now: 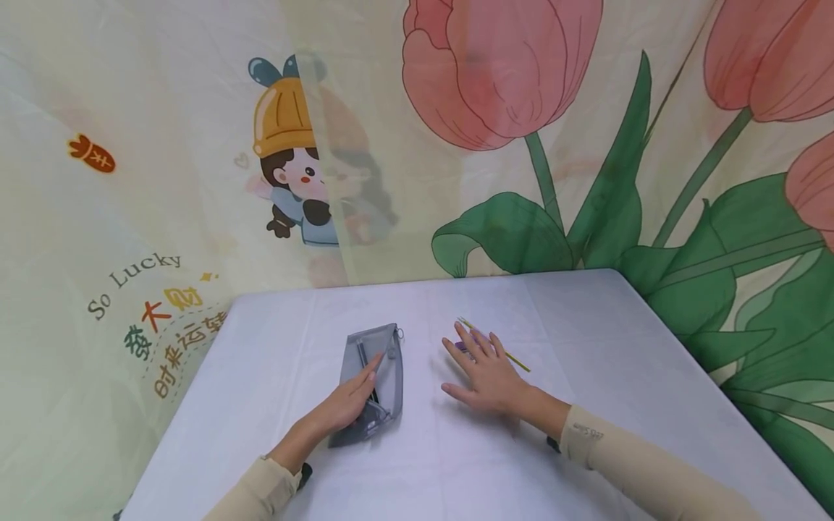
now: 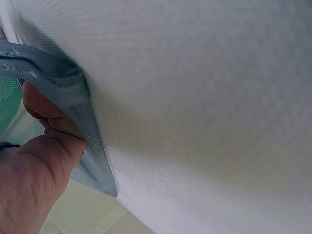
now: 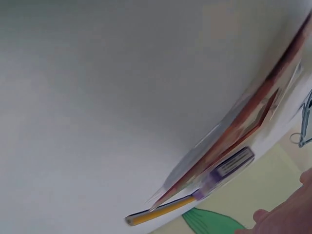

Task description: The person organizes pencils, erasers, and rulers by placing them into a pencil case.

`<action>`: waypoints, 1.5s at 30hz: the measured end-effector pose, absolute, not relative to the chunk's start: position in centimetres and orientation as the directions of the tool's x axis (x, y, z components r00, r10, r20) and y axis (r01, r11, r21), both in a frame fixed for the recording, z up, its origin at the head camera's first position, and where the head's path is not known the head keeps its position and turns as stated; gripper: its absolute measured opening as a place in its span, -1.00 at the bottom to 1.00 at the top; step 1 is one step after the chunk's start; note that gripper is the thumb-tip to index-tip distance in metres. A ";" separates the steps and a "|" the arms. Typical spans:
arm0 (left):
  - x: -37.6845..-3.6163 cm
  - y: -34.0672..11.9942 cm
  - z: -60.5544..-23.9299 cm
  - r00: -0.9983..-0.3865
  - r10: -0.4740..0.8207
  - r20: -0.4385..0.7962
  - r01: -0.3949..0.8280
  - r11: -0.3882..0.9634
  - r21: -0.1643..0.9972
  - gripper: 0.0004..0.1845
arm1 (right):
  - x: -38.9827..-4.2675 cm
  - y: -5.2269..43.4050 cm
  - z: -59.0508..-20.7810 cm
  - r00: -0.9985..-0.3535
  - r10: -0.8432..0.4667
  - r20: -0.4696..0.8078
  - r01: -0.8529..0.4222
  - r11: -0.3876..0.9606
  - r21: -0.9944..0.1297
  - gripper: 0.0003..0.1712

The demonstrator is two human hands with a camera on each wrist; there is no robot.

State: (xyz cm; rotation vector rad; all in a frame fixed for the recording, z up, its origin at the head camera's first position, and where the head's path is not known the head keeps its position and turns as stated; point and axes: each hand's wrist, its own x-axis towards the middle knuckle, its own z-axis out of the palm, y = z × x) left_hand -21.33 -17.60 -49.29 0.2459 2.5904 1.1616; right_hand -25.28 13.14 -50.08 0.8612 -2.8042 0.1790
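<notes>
A grey mesh pencil pouch point(image 1: 388, 380) lies on the white-covered table, with dark slim sticks showing through its side. My left hand point(image 1: 347, 401) rests across the pouch, its fingers looking straight in the head view. In the left wrist view, the pouch's edge point(image 2: 85, 109) partly hides the left fingers. Palm down and fingers spread, my right hand point(image 1: 491, 380) is over a yellow pencil point(image 1: 517, 361) and a small purple item point(image 1: 461, 346). The right wrist view shows the pencil point(image 3: 158, 212) beside a purple-and-white labelled item point(image 3: 234, 163) and a reddish-brown flat thing of unclear kind.
White cloth covers the table point(image 1: 482, 477). Behind it hangs a curtain point(image 1: 391, 145) printed with tulips and a cartoon figure. A metal ring point(image 1: 400, 333) sits at the pouch's far corner.
</notes>
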 end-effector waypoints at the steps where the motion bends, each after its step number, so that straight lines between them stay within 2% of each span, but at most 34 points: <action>1: -21.3 -17.6 -49.3 -0.943 0.272 -0.190 0.038 0.656 0.753 -0.44 | -25.4 13.4 -50.0 -0.812 -0.535 0.231 -0.561 0.825 -0.062 -0.07; 10: -21.4 -17.6 -49.2 -0.946 0.270 -0.179 0.044 0.655 0.754 -0.45 | -26.1 15.7 -49.6 -0.866 -0.463 0.189 -0.485 0.870 -0.094 -0.04; 25: -21.5 -17.6 -49.4 -0.945 0.275 -0.174 0.048 0.646 0.762 -0.46 | -27.1 19.5 -49.7 -0.932 -0.341 0.122 -0.362 0.885 -0.293 0.05; 31: -21.4 -17.5 -49.3 -0.944 0.275 -0.182 0.043 0.649 0.759 -0.46 | -27.4 20.6 -49.3 -0.952 -0.263 0.154 -0.304 0.861 -0.408 -0.09; 34: -21.3 -17.5 -49.2 -0.945 0.272 -0.182 0.041 0.651 0.758 -0.45 | -27.7 20.8 -49.2 -0.974 -0.197 0.110 -0.225 0.830 -0.511 -0.18; 37: -21.4 -17.5 -49.2 -0.945 0.269 -0.186 0.035 0.649 0.760 -0.45 | -28.1 21.0 -49.2 -0.992 -0.124 0.033 -0.119 0.801 -0.587 -0.20; 45: -21.3 -17.5 -49.3 -0.944 0.261 -0.200 0.017 0.646 0.763 -0.47 | -28.8 22.0 -49.8 -0.995 -0.061 -0.076 -0.002 0.798 -0.603 -0.23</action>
